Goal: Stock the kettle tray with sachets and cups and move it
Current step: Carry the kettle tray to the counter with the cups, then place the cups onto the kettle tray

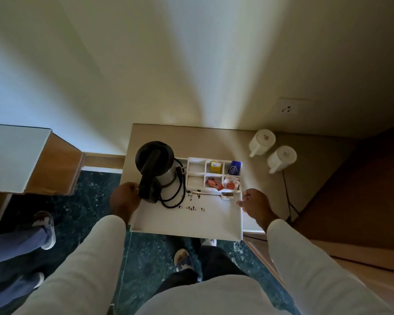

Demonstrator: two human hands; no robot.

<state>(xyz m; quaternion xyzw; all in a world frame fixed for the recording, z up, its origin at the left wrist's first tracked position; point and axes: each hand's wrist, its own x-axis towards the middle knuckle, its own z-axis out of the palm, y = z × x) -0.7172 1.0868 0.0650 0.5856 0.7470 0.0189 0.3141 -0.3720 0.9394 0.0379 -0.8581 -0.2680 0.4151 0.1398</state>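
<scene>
A white tray (187,226) rests on a beige table, its front part jutting past the table's near edge. On its left stands a steel kettle (156,170) with a black lid, handle and coiled cord. The tray's divided section holds a yellow sachet (215,167), a blue sachet (235,168), a red sachet (213,183) and a round white-and-red packet (230,184). A spoon (225,197) lies in front of it. My left hand (125,200) grips the tray's left rim. My right hand (255,206) is at the right rim, fingers spread. Two white cups (272,148) stand upside down on the table, right of the tray.
The beige table (305,178) stands against a pale wall with a socket (286,109). A dark cable runs down the table's right side. A wooden cabinet (43,160) is at the left. Another person's legs and shoes (41,230) are at the lower left on the green marble floor.
</scene>
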